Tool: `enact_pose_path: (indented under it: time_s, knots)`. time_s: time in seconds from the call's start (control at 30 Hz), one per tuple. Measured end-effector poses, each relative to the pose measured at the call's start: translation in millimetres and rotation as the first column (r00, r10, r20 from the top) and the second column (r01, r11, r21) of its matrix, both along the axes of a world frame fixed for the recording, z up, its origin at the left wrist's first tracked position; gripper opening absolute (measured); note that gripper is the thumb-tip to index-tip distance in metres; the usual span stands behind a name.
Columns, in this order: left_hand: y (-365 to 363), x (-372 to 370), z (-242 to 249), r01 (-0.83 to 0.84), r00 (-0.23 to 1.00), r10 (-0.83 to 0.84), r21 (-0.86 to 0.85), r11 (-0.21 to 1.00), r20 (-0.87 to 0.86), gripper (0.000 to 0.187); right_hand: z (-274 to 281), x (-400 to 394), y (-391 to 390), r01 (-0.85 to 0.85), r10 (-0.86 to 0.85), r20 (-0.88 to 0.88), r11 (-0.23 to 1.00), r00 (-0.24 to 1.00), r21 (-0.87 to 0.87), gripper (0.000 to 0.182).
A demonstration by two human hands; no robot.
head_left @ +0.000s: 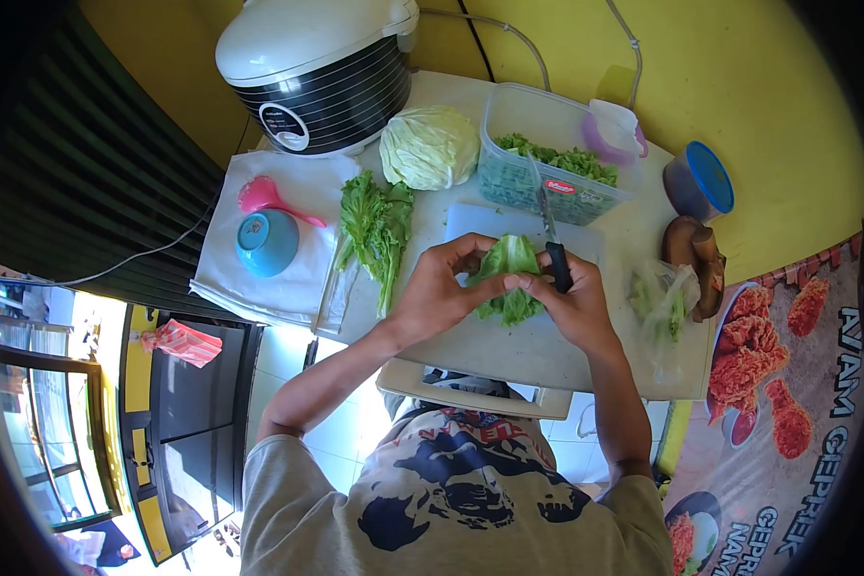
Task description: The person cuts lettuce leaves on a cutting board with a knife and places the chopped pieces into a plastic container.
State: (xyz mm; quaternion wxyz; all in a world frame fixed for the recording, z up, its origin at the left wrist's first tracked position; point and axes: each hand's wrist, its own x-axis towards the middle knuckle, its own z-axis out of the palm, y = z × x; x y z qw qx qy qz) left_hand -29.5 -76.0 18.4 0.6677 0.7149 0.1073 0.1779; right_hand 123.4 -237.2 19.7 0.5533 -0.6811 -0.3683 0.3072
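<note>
My left hand (439,291) is closed on a bunch of green lettuce leaves (511,257), fingers behind and thumb in front. My right hand (582,305) grips a knife (558,267) by its black handle, the blade pointing up and away from me. Its thumb also presses on the lettuce, meeting my left thumb. Beneath my hands lies a pale cutting board (461,219), partly hidden by them. Just beyond it stands a clear plastic container (509,187) with cut greens inside. More leafy lettuce (374,226) lies on the table to the left of my left hand.
A cabbage (430,147) sits beside a rice cooker (322,86) at the back. On the left are an upturned blue bowl (267,244) and a pink ladle (259,195). To the right are a plastic bag of greens (664,300), a blue-lidded tub (698,180) and a brown object (691,254).
</note>
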Motion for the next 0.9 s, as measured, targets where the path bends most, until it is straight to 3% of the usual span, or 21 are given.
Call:
enact_pose_path:
  time_s: [0.13, 0.23, 0.33, 0.5, 0.63, 0.73, 0.83, 0.9]
  knots:
    - [6.4, 2.6, -4.3, -0.141, 0.987, 0.153, 0.187, 0.972, -0.05, 0.026, 3.0, 4.2, -0.3, -0.046, 0.045, 0.089, 0.999, 0.995, 0.01, 0.019]
    - [8.3, 4.6, -4.0, -0.152, 0.981, 0.165, 0.133, 0.979, -0.099, 0.028, 7.0, 10.0, 2.8, 0.018, -0.019, 0.128, 1.0, 0.992, 0.006, 0.018]
    - [11.6, 11.2, -7.5, -0.173, 0.977, 0.199, 0.256, 0.951, -0.08, 0.03, -4.5, 17.2, 11.1, 0.047, -0.068, 0.295, 0.996, 0.953, 0.079, 0.021]
    - [15.3, 18.3, -12.3, -0.19, 0.969, 0.238, 0.405, 0.894, -0.072, 0.036, -15.1, 21.4, 16.5, 0.086, -0.065, 0.416, 0.996, 0.907, -0.034, 0.028]
    - [21.5, 24.1, -30.1, -0.218, 0.965, 0.262, 0.555, 0.803, 0.0, 0.042, -11.9, 18.2, 19.7, 0.128, -0.045, 0.498, 0.983, 0.866, -0.134, 0.028]
    - [24.4, 26.9, -36.6, -0.215, 0.958, 0.286, 0.688, 0.693, 0.012, 0.041, -19.2, 18.2, 25.8, 0.147, -0.055, 0.578, 0.983, 0.814, -0.114, 0.027]
    - [20.8, 24.5, -32.1, -0.187, 0.942, 0.332, 0.74, 0.647, -0.052, 0.039, -10.6, 13.9, 27.9, 0.171, -0.015, 0.604, 0.964, 0.797, -0.202, 0.025]
    - [15.4, 21.8, -26.6, -0.256, 0.939, 0.338, 0.795, 0.55, 0.068, 0.037, -19.6, 17.8, 26.6, 0.122, -0.059, 0.575, 0.99, 0.816, -0.071, 0.026]
